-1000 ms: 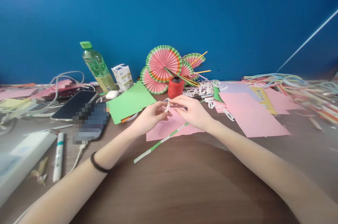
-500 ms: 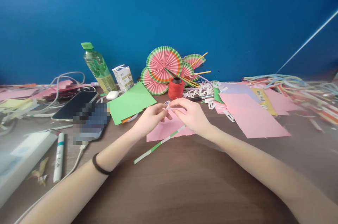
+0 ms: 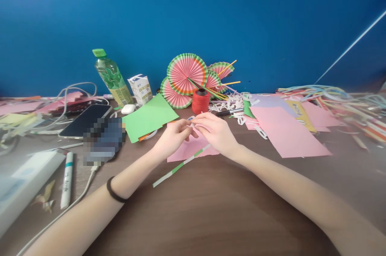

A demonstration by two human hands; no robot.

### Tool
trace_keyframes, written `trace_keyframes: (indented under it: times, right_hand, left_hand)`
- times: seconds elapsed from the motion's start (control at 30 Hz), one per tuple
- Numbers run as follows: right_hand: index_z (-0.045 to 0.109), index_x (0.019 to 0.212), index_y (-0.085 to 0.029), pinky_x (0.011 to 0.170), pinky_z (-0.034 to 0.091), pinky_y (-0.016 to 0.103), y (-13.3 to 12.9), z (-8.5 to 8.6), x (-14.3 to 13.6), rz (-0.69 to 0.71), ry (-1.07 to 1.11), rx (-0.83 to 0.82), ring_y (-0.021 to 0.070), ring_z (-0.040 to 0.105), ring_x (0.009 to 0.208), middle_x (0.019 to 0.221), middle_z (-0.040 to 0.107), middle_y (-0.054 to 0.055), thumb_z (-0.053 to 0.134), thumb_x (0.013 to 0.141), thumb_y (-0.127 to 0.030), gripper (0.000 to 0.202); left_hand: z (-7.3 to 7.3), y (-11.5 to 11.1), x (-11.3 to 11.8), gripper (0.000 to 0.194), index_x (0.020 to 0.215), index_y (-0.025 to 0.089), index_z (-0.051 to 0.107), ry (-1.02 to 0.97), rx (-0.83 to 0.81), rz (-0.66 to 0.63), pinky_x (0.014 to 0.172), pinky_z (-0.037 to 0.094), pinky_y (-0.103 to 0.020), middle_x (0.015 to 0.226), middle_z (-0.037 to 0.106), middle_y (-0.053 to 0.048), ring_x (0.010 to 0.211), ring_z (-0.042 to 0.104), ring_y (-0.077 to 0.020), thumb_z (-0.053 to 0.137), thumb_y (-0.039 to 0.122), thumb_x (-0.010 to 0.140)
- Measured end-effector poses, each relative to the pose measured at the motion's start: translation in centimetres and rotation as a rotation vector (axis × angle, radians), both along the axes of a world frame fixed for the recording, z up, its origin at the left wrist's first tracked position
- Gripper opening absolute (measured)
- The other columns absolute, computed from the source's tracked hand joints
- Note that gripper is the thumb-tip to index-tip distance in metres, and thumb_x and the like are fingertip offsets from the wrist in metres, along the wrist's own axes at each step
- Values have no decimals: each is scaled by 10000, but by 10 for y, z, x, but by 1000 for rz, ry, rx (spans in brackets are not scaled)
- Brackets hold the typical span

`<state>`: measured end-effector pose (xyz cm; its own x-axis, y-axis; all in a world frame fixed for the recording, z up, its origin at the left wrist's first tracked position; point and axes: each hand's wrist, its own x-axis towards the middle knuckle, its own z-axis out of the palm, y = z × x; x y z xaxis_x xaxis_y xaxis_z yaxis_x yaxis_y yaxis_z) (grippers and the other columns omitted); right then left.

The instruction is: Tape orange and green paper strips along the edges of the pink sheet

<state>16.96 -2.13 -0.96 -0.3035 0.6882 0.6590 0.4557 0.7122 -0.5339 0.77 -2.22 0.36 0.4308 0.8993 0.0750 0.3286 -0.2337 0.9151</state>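
Note:
My left hand (image 3: 177, 133) and my right hand (image 3: 215, 131) meet over the middle of the table, fingertips almost touching. Between them they pinch a small pale piece of paper, mostly covered by the fingers. A green-and-white paper strip (image 3: 183, 163) runs from beneath my right hand down to the left, its lower part over the brown tabletop. Whether the pinched piece is the end of this strip is hidden by the fingers. Under both hands lies a pink paper sheet (image 3: 177, 154). Just behind the fingertips stands a red spool of thread (image 3: 200, 102).
Green paper (image 3: 150, 117), two phones (image 3: 86, 120), a marker (image 3: 67, 179) and a bottle (image 3: 111, 77) are to the left. Pleated watermelon-pattern paper fans (image 3: 187, 73) lean at the blue wall. Pink paper (image 3: 289, 133) and several coloured strips (image 3: 340, 105) lie right.
My right hand has shifted slightly left, and its fingers now cover more of the small pale piece. The strip and the things on the table stay in place.

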Motion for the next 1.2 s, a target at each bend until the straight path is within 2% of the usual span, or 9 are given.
trace_keyframes:
  times: [0.23,0.47,0.63,0.73,0.83,0.9,1.0,1.1,1.2]
  right_hand:
    - [620,800,-198,777,457,314,1,-8,0,-39,-45,98,165,574,856,893,621,54,460,832,-183,164]
    - [588,760,-164,662,404,288,-3,-15,0,-197,-355,240,165,538,705,762,584,72,346,885,-211,276]
    - [572,767,-156,624,392,281,-3,-16,1,-183,-375,257,171,536,702,762,575,81,334,887,-219,274]
    - [555,776,-169,679,413,281,-2,-9,1,-94,-225,109,166,556,765,796,586,67,387,863,-210,194]
    - [531,800,-175,739,431,281,1,4,5,43,-23,-177,148,576,822,836,613,44,425,831,-191,111]
    - [524,813,-174,768,434,289,5,12,11,107,25,-368,141,585,846,885,625,41,433,815,-205,96]
    - [536,779,-165,782,429,304,16,18,28,147,-125,-560,154,583,859,882,627,45,479,772,-243,97]
    - [506,916,-174,701,448,282,26,19,46,244,-366,-724,148,582,789,877,618,43,525,694,-160,223]
    - [479,892,-182,653,443,264,30,18,57,262,-552,-755,154,556,774,872,587,44,547,641,-118,268]
  left_hand:
    - [-3,-2,4,246,953,168,544,21,36,13,638,409,-248,729,614,-5,656,514,-126,374,284,816]
    - [-2,-9,10,151,750,170,515,57,125,98,604,370,-231,597,481,39,584,450,-108,373,201,787]
    - [-4,-7,10,160,813,164,517,-12,90,66,599,358,-225,658,471,34,610,433,-105,363,198,782]
    - [-4,-3,6,134,750,172,485,24,109,84,578,342,-223,628,439,39,600,421,-106,362,211,783]
    - [-4,1,2,139,706,183,465,141,175,127,592,344,-229,618,447,38,612,445,-115,355,217,785]
    - [-4,3,-1,154,747,188,488,231,218,148,621,358,-240,640,488,32,635,478,-128,345,222,793]
    - [-7,7,-3,195,821,191,514,368,247,176,639,375,-257,680,554,11,665,524,-152,329,250,815]
    - [-14,11,-4,231,835,189,522,467,294,170,643,387,-273,781,603,-23,725,557,-177,331,319,840]
    - [-23,14,-6,206,870,181,522,543,367,154,677,401,-294,854,613,-52,802,562,-199,369,313,836]
